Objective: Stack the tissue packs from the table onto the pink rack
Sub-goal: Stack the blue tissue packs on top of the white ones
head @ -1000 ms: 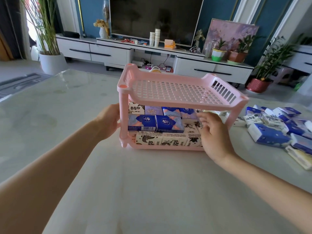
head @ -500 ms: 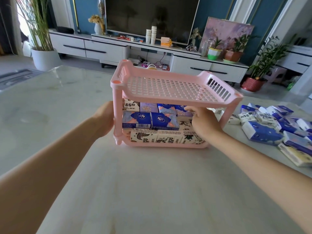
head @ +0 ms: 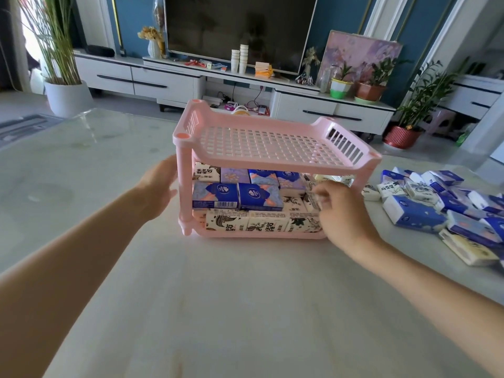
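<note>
The pink two-shelf rack (head: 272,162) stands mid-table. Its lower shelf is packed with tissue packs, blue ones (head: 215,193) lying on cream ones (head: 245,223). Nothing lies on its slatted top shelf. My left hand (head: 158,186) is open with straight fingers, right beside the rack's front left post. My right hand (head: 341,211) is at the lower shelf's right front, its fingers curled against a cream pack (head: 311,203). Blur hides whether they pinch it. A pile of loose tissue packs (head: 414,214) lies on the table to the right.
The pale marble table (head: 245,309) reaches toward me in front of the rack. Beyond the table stand a TV cabinet (head: 163,83), a white plant pot (head: 68,98) at the left and potted plants (head: 401,135) at the right.
My right hand has drawn back from deep inside the lower shelf to its front right, with the fingers curled. My left hand has straightened beside the left post.
</note>
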